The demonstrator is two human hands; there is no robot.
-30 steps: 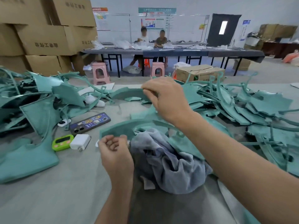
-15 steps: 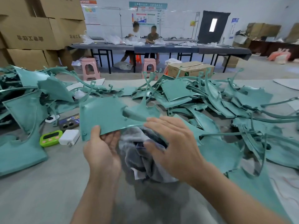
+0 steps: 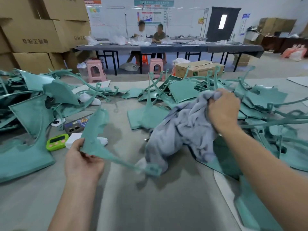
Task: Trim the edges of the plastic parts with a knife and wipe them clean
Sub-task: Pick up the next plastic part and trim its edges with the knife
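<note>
My left hand (image 3: pixel 81 161) grips a teal plastic part (image 3: pixel 95 132) by its lower edge and holds it above the table; a thin arm of the part runs down to the right toward the cloth. My right hand (image 3: pixel 222 110) clutches a grey cloth (image 3: pixel 181 132) at its top and lifts it, so the cloth hangs down to the table. No knife is visible.
Piles of teal plastic parts lie at the left (image 3: pixel 28 114) and at the right (image 3: pixel 260 104) of the grey table (image 3: pixel 150 205). A green timer (image 3: pixel 56 141), a white charger (image 3: pixel 73 142) and a phone (image 3: pixel 76 125) sit by my left hand. Two people sit at a far table (image 3: pixel 166 47).
My right hand has taken hold of the cloth and raised it to the right. My left hand has tilted the teal part and drawn it to the left, off the cloth.
</note>
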